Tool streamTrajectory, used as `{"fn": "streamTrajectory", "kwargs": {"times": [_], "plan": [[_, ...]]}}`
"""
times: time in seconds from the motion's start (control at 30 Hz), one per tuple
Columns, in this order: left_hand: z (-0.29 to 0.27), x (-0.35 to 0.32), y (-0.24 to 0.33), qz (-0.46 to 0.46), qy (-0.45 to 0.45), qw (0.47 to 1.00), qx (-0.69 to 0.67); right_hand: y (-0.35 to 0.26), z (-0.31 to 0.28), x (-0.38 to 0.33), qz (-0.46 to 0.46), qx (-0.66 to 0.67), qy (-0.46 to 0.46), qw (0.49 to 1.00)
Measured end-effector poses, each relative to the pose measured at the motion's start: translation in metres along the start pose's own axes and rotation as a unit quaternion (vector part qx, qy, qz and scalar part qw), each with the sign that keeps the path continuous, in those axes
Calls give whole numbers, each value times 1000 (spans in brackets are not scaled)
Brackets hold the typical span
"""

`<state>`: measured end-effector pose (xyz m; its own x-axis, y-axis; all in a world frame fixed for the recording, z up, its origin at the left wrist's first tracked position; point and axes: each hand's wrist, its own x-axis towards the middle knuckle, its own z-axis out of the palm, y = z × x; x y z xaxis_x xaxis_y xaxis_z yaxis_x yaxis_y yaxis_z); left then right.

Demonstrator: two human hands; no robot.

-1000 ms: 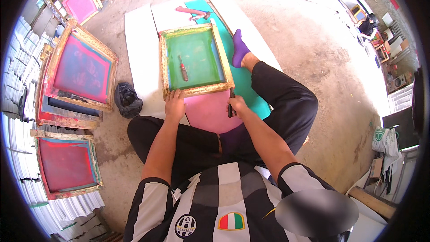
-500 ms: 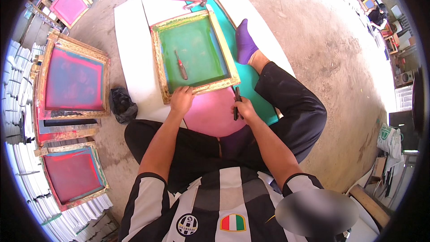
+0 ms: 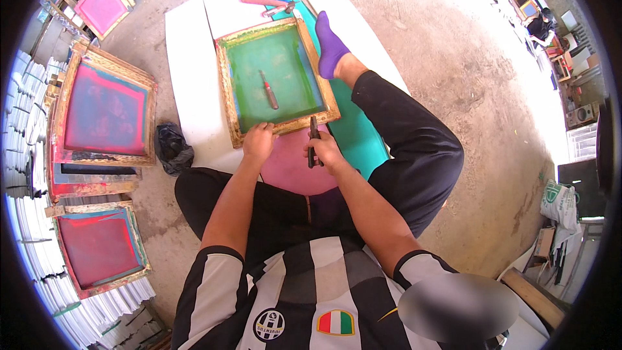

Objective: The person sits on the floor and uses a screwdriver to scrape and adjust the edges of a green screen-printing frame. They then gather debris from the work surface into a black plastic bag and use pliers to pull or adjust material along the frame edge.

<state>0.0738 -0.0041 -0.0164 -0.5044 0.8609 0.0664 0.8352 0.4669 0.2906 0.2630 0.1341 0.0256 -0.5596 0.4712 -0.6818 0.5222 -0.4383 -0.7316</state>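
A wooden screen-printing frame (image 3: 225, 84) with green mesh lies flat on a white sheet in front of me. My left hand (image 3: 258, 143) grips the frame's near edge. My right hand (image 3: 326, 151) is shut on dark pliers (image 3: 313, 137) whose jaws touch the same near edge. A small red-handled tool (image 3: 268, 90) rests on the green mesh. A pink round piece (image 3: 291, 170) lies on my lap under both hands. I sit on the ground, one leg stretched out, foot in a purple sock (image 3: 330, 44).
Several pink-meshed wooden frames (image 3: 103, 113) lean at the left beside stacks of white sheets (image 3: 26, 155). A dark crumpled bag (image 3: 171, 146) lies by my knee. A teal sheet (image 3: 355, 137) runs under my leg. Tools (image 3: 267, 3) lie beyond the frame. Bare concrete floor lies to the right.
The view has shifted slightly. Both hands stay at the frame's near edge, the right one still holding the pliers against the wood.
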Motion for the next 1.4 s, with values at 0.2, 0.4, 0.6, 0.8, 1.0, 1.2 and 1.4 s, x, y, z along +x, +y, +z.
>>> {"fn": "streamTrajectory", "kwargs": {"times": [0.2, 0.4, 0.6, 0.8, 1.0, 1.2, 1.4], "plan": [[-1, -1, 2, -16, -17, 1000, 18, 1, 10, 1, -40, 13, -23, 999], [-3, -1, 3, -11, -16, 1000, 14, 12, -6, 7, -79, -107, 63, 989], [5, -5, -1, -9, 12, 1000, -17, 26, -51, 19, -84, -290, 166, 939], [7, -8, -2, -22, 32, 999, -36, -6, -61, 0, -8, -288, 132, 948], [-5, -4, 5, -39, 12, 997, -59, 4, -65, 20, -10, -298, 137, 945], [-4, -5, 4, -56, 5, 995, -78, 0, -62, 21, -16, -331, 130, 934], [-7, -3, 7, -58, 2, 995, -84, 0, -64, 26, -13, -369, 127, 921]]}}
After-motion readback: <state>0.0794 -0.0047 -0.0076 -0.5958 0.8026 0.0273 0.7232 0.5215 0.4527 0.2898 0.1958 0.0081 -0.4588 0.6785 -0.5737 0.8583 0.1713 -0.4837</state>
